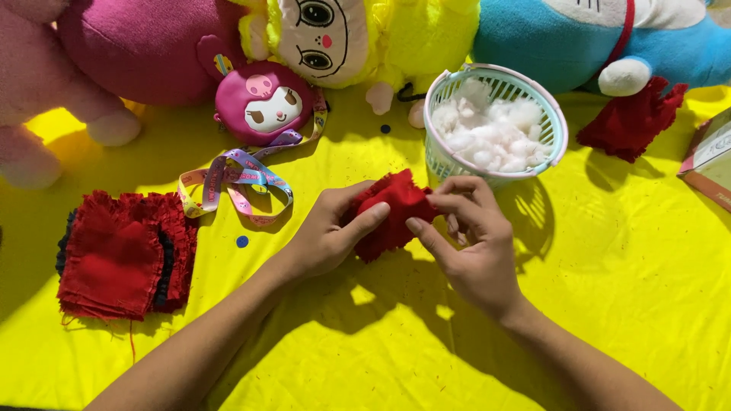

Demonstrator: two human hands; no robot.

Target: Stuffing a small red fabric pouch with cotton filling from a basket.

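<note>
While plush toys (365, 34) edge the yellow cloth (624, 289), both hands' fingers (438, 236) pinch a red pouch (392, 209).

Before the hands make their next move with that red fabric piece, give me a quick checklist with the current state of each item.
1. Red fabric piece held by both hands: ok, left hand and right hand both pinch it.
2. Piece lifted off the yellow cloth: cannot tell.
3. White stuffing in the basket: ok, stuffing fills it, just beyond the hands.
4. Stuffing in the fingers: not ok, none visible.
5. Opening of the piece: cannot tell, fingers cover it.
6. Stack of red pieces: ok, beside the left forearm.
</note>
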